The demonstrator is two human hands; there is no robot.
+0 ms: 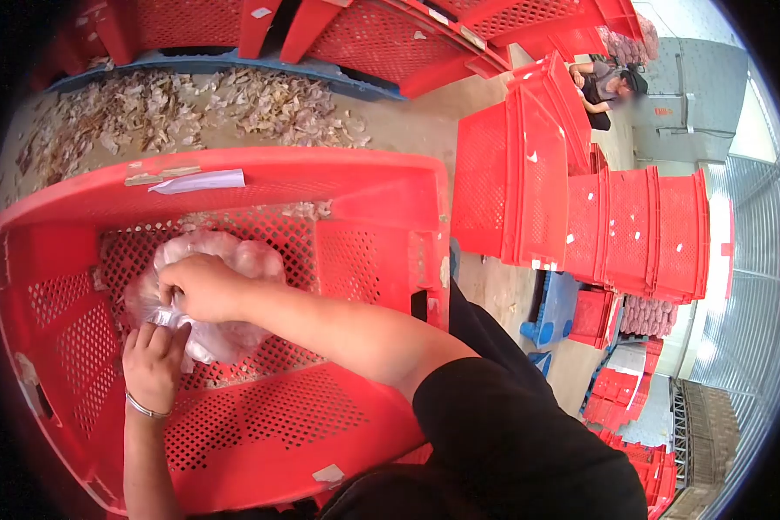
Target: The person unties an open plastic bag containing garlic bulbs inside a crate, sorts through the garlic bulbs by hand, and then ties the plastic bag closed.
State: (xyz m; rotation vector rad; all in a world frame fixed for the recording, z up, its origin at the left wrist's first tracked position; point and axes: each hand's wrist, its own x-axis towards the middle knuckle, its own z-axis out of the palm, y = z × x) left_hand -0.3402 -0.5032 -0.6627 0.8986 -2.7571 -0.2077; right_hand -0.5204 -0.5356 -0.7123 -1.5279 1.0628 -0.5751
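Note:
A clear plastic bag [238,256] of round, pale pinkish bulbs that look like garlic lies on the perforated floor of a red plastic crate [260,425]. My right hand [201,288] reaches across the bag, its thumb and fingers closed on the gathered plastic at the top. Just below it, my left hand [152,364], with a bracelet at the wrist, has its fingers curled onto the same bunched film. The hands almost touch. Whether the bag's mouth is tied is hidden by my fingers.
Dry papery skins [165,108] litter the floor beyond the crate, beside a blue pallet [347,82] bearing red crates. Stacked red crates [611,225] stand at right, near another blue pallet [559,303]. A person in a cap [594,91] is farther back. Filled mesh sacks [648,316] lie behind.

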